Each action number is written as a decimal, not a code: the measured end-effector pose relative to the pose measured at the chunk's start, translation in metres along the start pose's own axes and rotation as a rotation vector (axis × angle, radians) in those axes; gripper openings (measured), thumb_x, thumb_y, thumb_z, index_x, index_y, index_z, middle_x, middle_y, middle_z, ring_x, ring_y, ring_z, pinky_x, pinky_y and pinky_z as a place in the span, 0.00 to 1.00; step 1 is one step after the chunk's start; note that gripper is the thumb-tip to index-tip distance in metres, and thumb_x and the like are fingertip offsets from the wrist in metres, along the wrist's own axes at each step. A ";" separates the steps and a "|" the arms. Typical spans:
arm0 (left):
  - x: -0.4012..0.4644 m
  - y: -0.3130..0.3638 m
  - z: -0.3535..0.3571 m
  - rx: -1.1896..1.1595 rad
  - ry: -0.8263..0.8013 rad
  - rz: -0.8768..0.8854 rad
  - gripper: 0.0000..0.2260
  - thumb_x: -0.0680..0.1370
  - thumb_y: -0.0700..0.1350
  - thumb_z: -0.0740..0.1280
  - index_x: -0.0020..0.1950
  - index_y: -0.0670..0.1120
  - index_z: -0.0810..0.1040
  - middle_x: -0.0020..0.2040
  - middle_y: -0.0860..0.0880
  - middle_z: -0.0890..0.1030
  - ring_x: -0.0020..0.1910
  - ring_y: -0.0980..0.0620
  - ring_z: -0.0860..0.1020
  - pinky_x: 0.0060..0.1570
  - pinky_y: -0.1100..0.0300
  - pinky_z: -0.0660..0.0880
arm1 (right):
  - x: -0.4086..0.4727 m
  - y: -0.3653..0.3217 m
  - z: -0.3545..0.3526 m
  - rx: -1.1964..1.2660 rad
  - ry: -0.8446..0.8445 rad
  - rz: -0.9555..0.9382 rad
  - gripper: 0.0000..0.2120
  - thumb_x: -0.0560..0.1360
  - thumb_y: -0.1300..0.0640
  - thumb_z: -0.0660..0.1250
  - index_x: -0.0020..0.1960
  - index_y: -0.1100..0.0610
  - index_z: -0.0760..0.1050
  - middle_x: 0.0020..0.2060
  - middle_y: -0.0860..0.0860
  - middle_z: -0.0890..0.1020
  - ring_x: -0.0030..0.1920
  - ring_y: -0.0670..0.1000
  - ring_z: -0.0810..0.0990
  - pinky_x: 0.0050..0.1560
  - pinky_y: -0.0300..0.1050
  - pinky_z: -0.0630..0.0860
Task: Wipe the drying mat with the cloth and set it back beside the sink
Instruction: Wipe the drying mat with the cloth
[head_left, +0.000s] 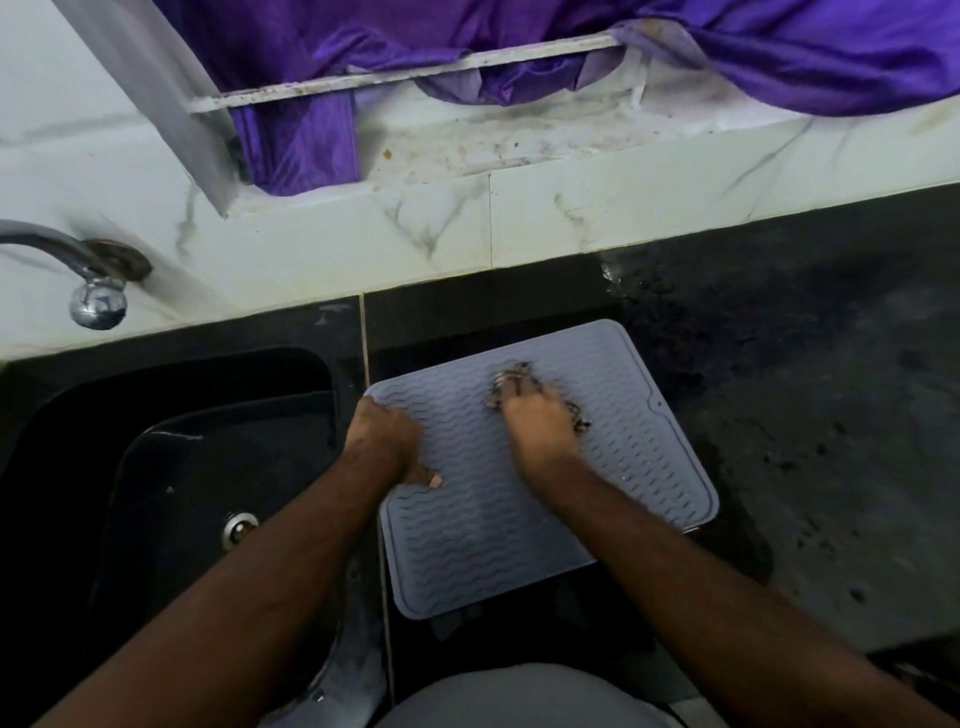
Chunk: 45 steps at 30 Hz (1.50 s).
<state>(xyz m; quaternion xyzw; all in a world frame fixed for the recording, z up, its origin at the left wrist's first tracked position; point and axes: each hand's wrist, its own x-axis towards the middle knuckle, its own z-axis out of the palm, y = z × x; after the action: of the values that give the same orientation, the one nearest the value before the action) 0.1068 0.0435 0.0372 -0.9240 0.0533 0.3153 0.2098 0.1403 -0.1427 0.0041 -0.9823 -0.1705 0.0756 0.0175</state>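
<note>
The grey drying mat (540, 467), ridged with wavy lines, lies flat on the dark stone counter (805, 415), its left edge just beside the black sink (171, 457) and its near edge hanging slightly past the counter's front. The person's left hand (387, 441) rests on the mat's left border near the far-left corner, the knuckles bent and fingers curled down against the rim, the thumb (428, 478) lying flat on the ridged surface; whether the fingers wrap under the edge cannot be told. The right hand (540, 421) sits on the mat's far half, right of the left hand, pressing a patterned cloth (511, 382) down on the ridges. Its fingers are bunched over the cloth, which shows beyond the fingertips and at the hand's right side; that hand is blurred. Left of the mat and past the sink, a chrome tap (88, 280) juts from the white marble-look wall (467, 228). Beyond the mat, above the wall ledge, hangs purple fabric (779, 57).
</note>
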 end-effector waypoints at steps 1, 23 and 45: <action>0.002 0.000 0.001 0.014 0.005 0.001 0.41 0.71 0.78 0.59 0.69 0.47 0.75 0.68 0.45 0.78 0.70 0.44 0.72 0.70 0.44 0.63 | -0.002 -0.009 -0.002 0.028 -0.023 -0.064 0.23 0.80 0.60 0.63 0.74 0.60 0.65 0.69 0.60 0.74 0.68 0.60 0.72 0.71 0.53 0.66; -0.015 0.001 -0.004 -0.043 0.091 -0.009 0.39 0.73 0.75 0.62 0.70 0.45 0.73 0.69 0.45 0.76 0.70 0.45 0.71 0.72 0.47 0.62 | 0.002 -0.007 -0.022 0.095 -0.071 0.175 0.10 0.82 0.65 0.61 0.60 0.61 0.77 0.55 0.58 0.82 0.55 0.56 0.82 0.54 0.50 0.80; -0.013 0.012 0.070 -0.456 0.119 -0.136 0.48 0.78 0.73 0.48 0.81 0.38 0.36 0.81 0.36 0.36 0.80 0.39 0.49 0.75 0.45 0.55 | 0.014 -0.039 -0.014 -0.048 -0.046 0.178 0.09 0.80 0.65 0.63 0.58 0.61 0.78 0.52 0.57 0.83 0.51 0.55 0.83 0.49 0.49 0.82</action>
<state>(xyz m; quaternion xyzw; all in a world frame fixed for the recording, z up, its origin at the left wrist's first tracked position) 0.0543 0.0621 -0.0089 -0.9658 -0.0694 0.2494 0.0131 0.1423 -0.1010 0.0182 -0.9917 -0.0844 0.0954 -0.0166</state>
